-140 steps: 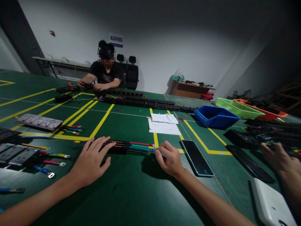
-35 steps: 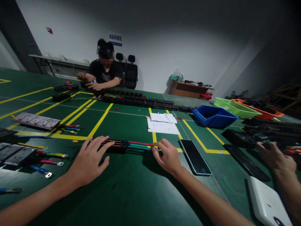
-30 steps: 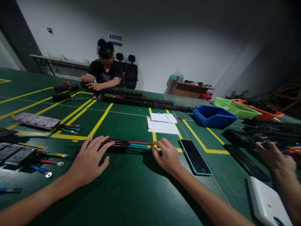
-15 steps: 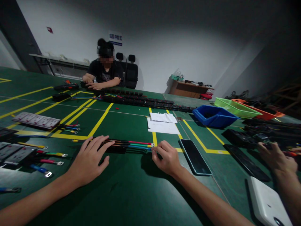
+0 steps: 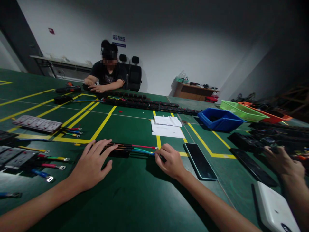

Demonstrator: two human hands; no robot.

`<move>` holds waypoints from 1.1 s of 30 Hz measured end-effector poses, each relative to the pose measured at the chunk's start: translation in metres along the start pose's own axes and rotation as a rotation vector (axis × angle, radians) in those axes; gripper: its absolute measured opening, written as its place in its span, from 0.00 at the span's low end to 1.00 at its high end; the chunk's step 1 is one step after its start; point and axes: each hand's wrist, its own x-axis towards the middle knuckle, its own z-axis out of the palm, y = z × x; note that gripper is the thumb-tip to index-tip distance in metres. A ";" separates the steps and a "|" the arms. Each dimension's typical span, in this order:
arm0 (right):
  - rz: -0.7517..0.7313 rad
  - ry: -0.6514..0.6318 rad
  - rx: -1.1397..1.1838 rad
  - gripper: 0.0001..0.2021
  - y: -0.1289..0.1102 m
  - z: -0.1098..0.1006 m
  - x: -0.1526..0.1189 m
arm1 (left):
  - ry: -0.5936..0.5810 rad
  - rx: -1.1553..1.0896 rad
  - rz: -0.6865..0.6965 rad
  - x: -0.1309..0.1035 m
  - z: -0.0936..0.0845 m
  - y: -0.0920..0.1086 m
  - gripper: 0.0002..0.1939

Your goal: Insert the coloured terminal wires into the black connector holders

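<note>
Black strip sits under left hand, fingers spread; off its end, right hand pinches green and blue wires, best kept untwisted.

- Green table, yellow lines across it.
- Centre: black strip with coloured wires.
- Left: pale socket strip.
- Right: phone, white device.
- Farther: paper sheets, blue bin.
</note>
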 end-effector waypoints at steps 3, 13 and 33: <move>0.028 0.046 0.049 0.08 0.001 -0.001 -0.001 | 0.002 0.006 0.005 0.000 0.000 -0.001 0.26; 0.152 0.007 0.005 0.09 -0.001 -0.001 0.002 | 0.007 0.000 0.002 -0.001 0.000 0.000 0.26; -0.007 0.044 0.081 0.09 0.001 -0.001 -0.003 | 0.005 0.006 -0.005 -0.002 0.002 0.000 0.26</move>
